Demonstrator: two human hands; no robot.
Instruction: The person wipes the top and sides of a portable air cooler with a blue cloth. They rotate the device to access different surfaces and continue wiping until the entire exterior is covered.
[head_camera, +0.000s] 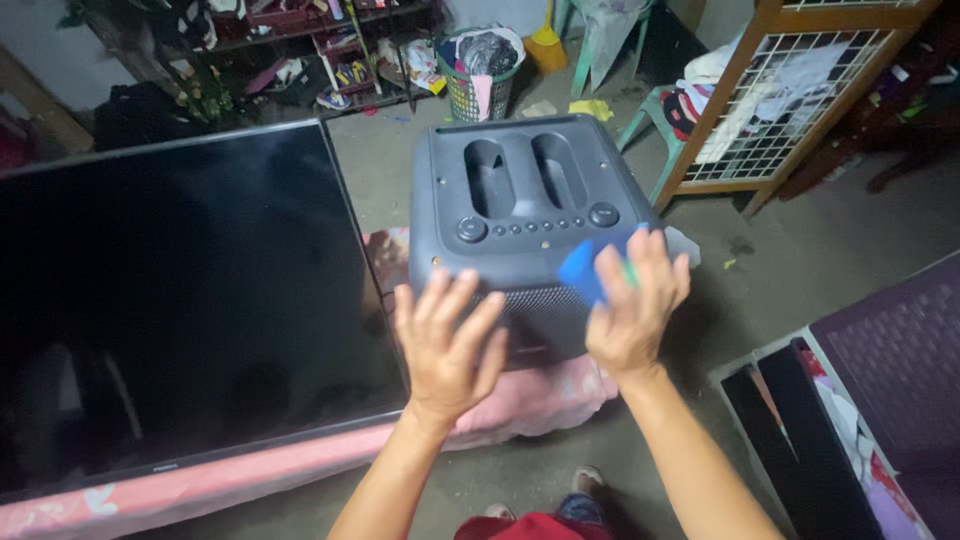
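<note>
Speaker: we see a dark grey box speaker (530, 230) standing upright on a pink cloth (540, 400), directly ahead of both hands and touching them.
Top face: its top panel tilts toward us, with two long recessed handle slots running away from us and a row of round knobs and buttons (535, 226) along the near edge.
Left hand: our left hand (447, 345) lies flat with fingers spread against the near left corner of the grille front; it grips nothing, only presses.
Right hand: our right hand (632, 305) is curled around a blue sponge with a green edge (583, 272), pressed to the near right corner of the speaker.
Which hand is nearer: both touch it; the right sits higher, at the rim of the top panel, the left lower on the front.
Long axis: the speaker stands taller than wide, its height running up toward the camera.
Left of it: a large flat black screen (180, 300) lies face up just beside the speaker.
Beyond: a grey laundry basket (478, 90) stands well apart on the concrete floor (800, 260).
</note>
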